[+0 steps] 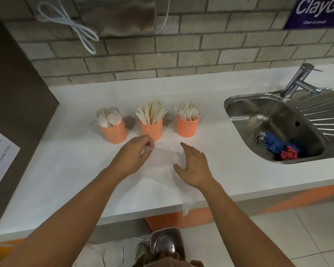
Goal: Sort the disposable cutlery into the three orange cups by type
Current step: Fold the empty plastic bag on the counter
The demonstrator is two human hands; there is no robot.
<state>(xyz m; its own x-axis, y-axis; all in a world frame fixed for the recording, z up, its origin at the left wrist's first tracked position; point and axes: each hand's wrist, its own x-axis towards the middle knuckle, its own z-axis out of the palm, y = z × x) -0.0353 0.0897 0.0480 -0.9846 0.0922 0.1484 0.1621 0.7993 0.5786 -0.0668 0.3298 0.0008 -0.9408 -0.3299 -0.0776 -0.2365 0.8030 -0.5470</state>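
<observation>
Three orange perforated cups stand in a row on the white counter [66, 160]. The left cup [115, 132] holds white spoons [109, 117], the middle cup [152, 129] holds pale knives [151, 112], and the right cup [187, 127] holds white forks [189, 110]. A clear plastic bag [162, 168] lies flat in front of them and hangs over the counter's front edge. My left hand [134, 155] pinches the bag's far left corner just before the middle cup. My right hand [194, 166] lies with straight, spread fingers on the bag's right side.
A steel sink [258, 116] with a tap [301, 79] is set into the counter at right, with blue and red cloths [280, 148] by its drain. A brown cabinet [14, 112] with a paper notice stands at left. A brick wall runs behind. A metal bin lid [166, 243] sits on the floor below.
</observation>
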